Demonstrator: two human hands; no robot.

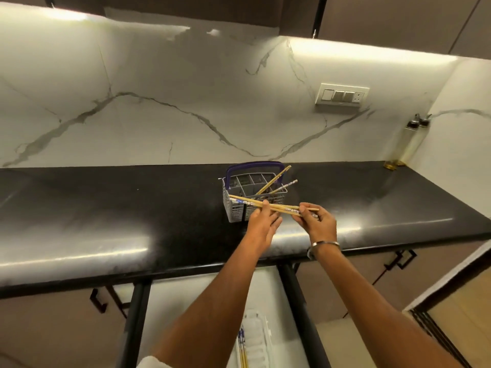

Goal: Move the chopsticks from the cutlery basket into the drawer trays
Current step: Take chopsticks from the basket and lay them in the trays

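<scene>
Bamboo-coloured chopsticks with blue-and-white patterned ends (pixel 276 207) are being held in a bunch across both hands, lying almost level just in front of the grey plastic cutlery basket with the purple handle (pixel 240 205). The left hand (pixel 261 221) is sitting under the middle of the bunch with its thumb over the top, fingers only loosely curled round the sticks. The right hand (pixel 317 221) is pinching the bunch nearer its right end, thumb and fingers closed on it, with a silver bangle (pixel 322 245) showing on that wrist.

Two more chopsticks (pixel 276 183) are leaning out of the basket's right-hand compartments, tips pointing up and to the right. I can't tell if more are standing deeper inside. The basket itself is sitting on a glossy black stone countertop (pixel 106 221), near its front edge.

Down below, between the two forearms, an open drawer with dark rails (pixel 293 301) is showing a white plastic tray (pixel 256 338), and a few chopsticks with blue ends (pixel 242 349) are lying in its left side, running lengthways.

Behind everything, a white marble-look backsplash with grey veins (pixel 186 102) is carrying a white switch plate (pixel 342 96), and two clear oil bottles with dark spouts (pixel 410 144) are standing in the far right corner.
</scene>
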